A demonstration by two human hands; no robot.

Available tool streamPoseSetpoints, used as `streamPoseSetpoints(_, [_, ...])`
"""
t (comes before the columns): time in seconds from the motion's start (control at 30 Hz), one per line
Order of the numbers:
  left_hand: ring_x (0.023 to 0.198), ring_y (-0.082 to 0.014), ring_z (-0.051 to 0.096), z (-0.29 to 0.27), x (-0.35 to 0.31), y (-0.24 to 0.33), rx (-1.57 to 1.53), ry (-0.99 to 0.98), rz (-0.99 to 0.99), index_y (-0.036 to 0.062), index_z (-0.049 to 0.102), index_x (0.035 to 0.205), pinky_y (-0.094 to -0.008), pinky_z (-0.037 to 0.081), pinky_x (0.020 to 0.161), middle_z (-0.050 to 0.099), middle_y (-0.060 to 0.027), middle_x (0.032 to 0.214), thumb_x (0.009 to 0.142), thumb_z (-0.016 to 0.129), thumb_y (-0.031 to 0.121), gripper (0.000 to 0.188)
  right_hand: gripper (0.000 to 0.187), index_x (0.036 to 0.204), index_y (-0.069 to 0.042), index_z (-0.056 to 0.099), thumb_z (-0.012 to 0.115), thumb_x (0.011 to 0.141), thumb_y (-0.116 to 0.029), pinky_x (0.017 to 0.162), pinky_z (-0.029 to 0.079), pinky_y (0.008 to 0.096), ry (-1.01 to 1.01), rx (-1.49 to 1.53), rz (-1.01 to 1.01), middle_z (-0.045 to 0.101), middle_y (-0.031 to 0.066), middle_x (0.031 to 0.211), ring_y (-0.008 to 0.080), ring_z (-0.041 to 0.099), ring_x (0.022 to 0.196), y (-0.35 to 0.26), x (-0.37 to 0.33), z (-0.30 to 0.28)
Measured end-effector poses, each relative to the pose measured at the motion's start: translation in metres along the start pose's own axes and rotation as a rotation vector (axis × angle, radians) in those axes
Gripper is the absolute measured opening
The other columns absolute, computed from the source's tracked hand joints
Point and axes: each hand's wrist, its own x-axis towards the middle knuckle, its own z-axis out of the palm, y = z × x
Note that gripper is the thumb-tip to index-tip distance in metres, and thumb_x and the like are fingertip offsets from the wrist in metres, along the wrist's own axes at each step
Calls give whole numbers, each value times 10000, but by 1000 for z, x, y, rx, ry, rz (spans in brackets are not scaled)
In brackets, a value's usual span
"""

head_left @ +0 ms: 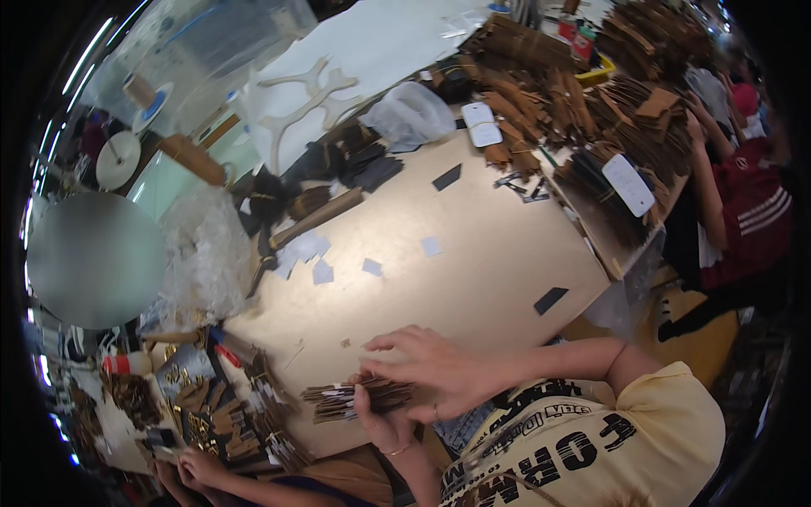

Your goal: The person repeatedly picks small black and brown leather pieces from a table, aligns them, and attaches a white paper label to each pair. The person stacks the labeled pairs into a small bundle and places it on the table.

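My left hand [390,429] is wrapped round a stack of thin brown strips [331,403], its thumb along the near side. The strips look like leather pieces, with small white slips between some of them. My right hand [427,362] is just above the stack, its fingers stretched and apart, the lower ones close to the strips' top edges. Whether those fingertips touch the strips I cannot tell. The stack is held over the near edge of a tan tabletop [422,296].
Pale paper pieces [323,271] and dark patches [551,301] lie on the tabletop. Brown leather bundles [515,106] with a white tag [481,125] crowd the far right. A co-worker's hand [201,467] is at lower left, beside more brown pieces [224,422]. Another person [752,198] stands at right.
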Motion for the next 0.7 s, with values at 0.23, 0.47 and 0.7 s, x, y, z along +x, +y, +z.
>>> streamPoseSetpoints(0.23, [978, -176, 569, -1, 15, 4, 82, -11, -23, 124, 543, 1117, -409, 453, 983, 602, -19, 996, 972, 620, 170, 170, 122, 949, -91, 709, 672, 885, -187, 890, 449, 420, 421, -664, 574, 643, 44, 1007, 243, 584, 1000, 79, -83, -120])
streamPoseSetpoints(0.47, [948, -176, 608, 18, 11, -17, 121, -15, -145, 110, 574, 1107, -421, 471, 947, 631, -14, 978, 989, 603, 179, 139, 105, 926, -82, 701, 634, 865, -135, 880, 416, 361, 590, -984, 511, 597, 68, 980, 225, 571, 1021, 158, -99, -154])
streamPoseSetpoints(0.7, [966, -195, 593, 33, -6, -27, 204, -41, -139, 109, 555, 1111, -423, 466, 957, 624, -35, 976, 982, 600, 173, 151, 144, 929, -76, 689, 623, 813, -131, 944, 389, 385, 290, -1370, 512, 575, 68, 1051, 217, 531, 1084, 198, -51, -150])
